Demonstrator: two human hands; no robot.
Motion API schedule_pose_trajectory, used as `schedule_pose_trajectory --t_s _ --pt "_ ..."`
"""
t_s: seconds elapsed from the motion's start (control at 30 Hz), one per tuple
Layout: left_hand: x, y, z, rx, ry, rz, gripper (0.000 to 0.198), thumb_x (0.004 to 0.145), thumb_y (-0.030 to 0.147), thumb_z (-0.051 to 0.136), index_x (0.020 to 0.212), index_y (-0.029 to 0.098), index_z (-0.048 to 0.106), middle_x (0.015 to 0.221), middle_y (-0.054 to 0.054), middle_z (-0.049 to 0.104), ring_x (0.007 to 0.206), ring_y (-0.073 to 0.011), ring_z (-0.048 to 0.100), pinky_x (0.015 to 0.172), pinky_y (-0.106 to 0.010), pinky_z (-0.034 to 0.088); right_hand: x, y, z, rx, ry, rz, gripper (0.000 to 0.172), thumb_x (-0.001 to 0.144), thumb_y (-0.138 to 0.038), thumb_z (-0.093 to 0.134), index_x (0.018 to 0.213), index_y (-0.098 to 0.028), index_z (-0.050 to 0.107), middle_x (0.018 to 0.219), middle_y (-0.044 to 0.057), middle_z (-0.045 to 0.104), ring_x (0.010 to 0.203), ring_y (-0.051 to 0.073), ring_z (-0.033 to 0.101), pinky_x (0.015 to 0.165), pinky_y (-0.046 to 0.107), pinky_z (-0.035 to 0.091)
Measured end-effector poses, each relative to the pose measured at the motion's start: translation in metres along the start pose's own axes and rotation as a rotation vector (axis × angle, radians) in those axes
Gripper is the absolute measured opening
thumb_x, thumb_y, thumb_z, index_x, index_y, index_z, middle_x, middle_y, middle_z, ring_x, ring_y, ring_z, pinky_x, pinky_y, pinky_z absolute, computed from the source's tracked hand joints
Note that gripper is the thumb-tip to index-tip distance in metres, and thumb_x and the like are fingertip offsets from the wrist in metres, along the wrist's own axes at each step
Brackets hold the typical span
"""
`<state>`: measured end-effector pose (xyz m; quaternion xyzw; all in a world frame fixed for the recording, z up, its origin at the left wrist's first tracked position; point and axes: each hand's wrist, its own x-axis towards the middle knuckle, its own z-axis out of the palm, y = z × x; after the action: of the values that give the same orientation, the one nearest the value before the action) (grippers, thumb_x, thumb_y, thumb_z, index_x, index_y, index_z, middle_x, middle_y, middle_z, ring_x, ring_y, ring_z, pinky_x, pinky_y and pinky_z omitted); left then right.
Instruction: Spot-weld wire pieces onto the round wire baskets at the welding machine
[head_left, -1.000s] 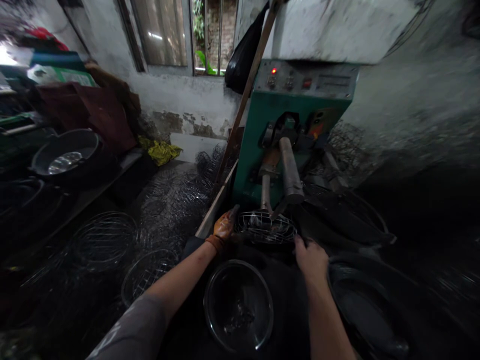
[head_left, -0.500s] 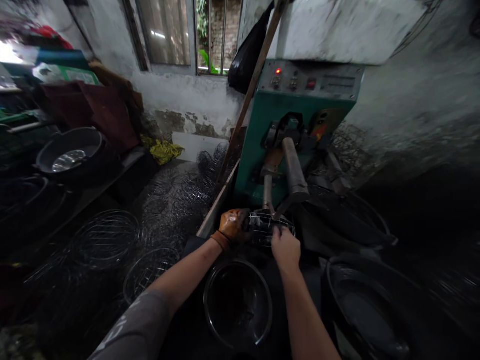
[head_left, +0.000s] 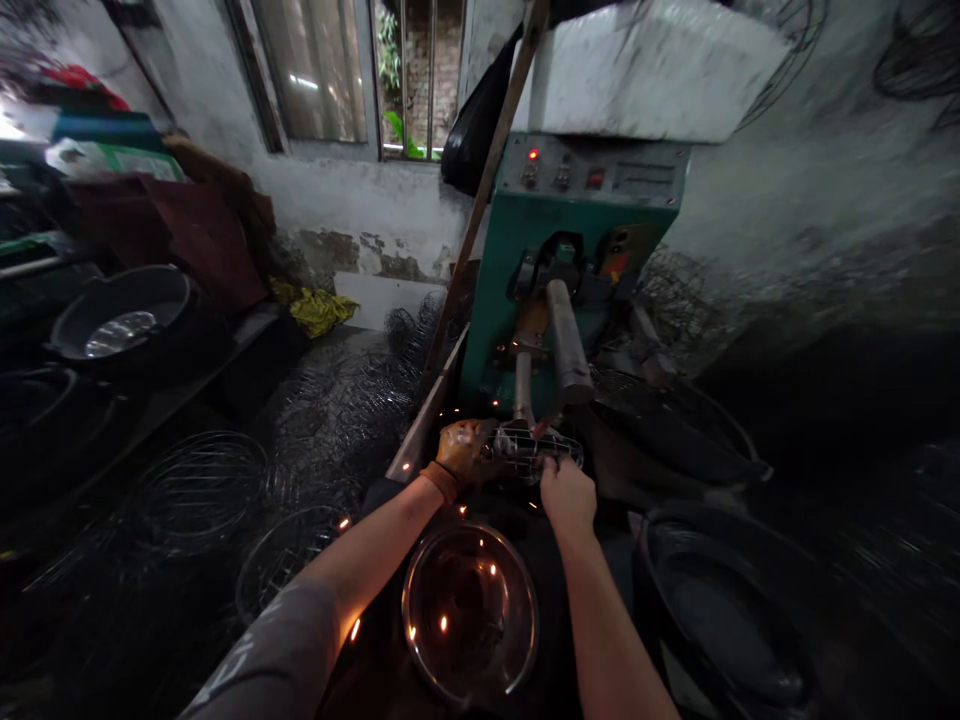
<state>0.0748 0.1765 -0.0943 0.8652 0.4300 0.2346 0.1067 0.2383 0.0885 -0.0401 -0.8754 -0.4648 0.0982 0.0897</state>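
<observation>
My left hand (head_left: 461,450), in an orange-brown glove, grips the left side of a wire basket (head_left: 532,450). Bare and closed, my right hand (head_left: 566,490) holds the basket's right side. The basket is at the electrodes (head_left: 523,385) of a green machine (head_left: 495,250), whose thick upper arm (head_left: 568,340) reaches out above it. Orange sparks fly around both hands. Below them lies a round shiny bowl (head_left: 471,690) with sparks over it.
Wire racks (head_left: 199,490) and tangled wire lie on the left floor. Black tubs (head_left: 124,310) stand on a ledge at the left, and another dark tub (head_left: 720,610) is at the lower right. A wooden bar (head_left: 487,180) leans beside the machine.
Orange sparks have appeared around the hands, the machine and the bowl. The camera view has shifted slightly right. Both hands still hold the basket.
</observation>
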Motion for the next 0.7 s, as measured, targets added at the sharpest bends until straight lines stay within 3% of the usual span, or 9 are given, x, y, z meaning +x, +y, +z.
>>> schedule_pose_trajectory --t_s 0.17,0.37,0.7 --pt "0.005 -0.006 -0.001 0.035 -0.057 0.022 0.082 0.075 0.062 0.073 0.142 0.018 0.059 0.125 -0.014 0.071 0.113 -0.0344 0.068 0.098 -0.047 0.055 0.003 0.002 0.002 0.006 0.011 -0.01 0.039 0.108 -0.031 0.038 0.126 -0.015 0.069 0.1 0.017 0.076 0.093 0.027 0.074 0.076 0.031 0.05" --pt "0.003 -0.012 0.007 0.055 -0.007 0.036 0.088 0.074 0.062 0.074 0.148 0.018 0.054 0.127 -0.014 0.07 0.113 -0.0347 0.067 0.095 -0.047 0.054 0.006 0.004 0.008 -0.001 0.046 -0.037 0.038 0.107 -0.029 0.039 0.123 -0.015 0.07 0.097 0.015 0.076 0.09 0.026 0.073 0.073 0.03 0.048" --pt "0.013 0.01 -0.004 0.101 -0.085 0.08 0.09 0.072 0.061 0.073 0.148 0.016 0.054 0.121 -0.013 0.071 0.107 -0.0351 0.069 0.092 -0.048 0.055 0.021 0.028 0.016 0.098 0.109 -0.057 0.04 0.104 -0.026 0.039 0.115 -0.008 0.073 0.1 0.018 0.077 0.097 0.027 0.073 0.082 0.031 0.048"
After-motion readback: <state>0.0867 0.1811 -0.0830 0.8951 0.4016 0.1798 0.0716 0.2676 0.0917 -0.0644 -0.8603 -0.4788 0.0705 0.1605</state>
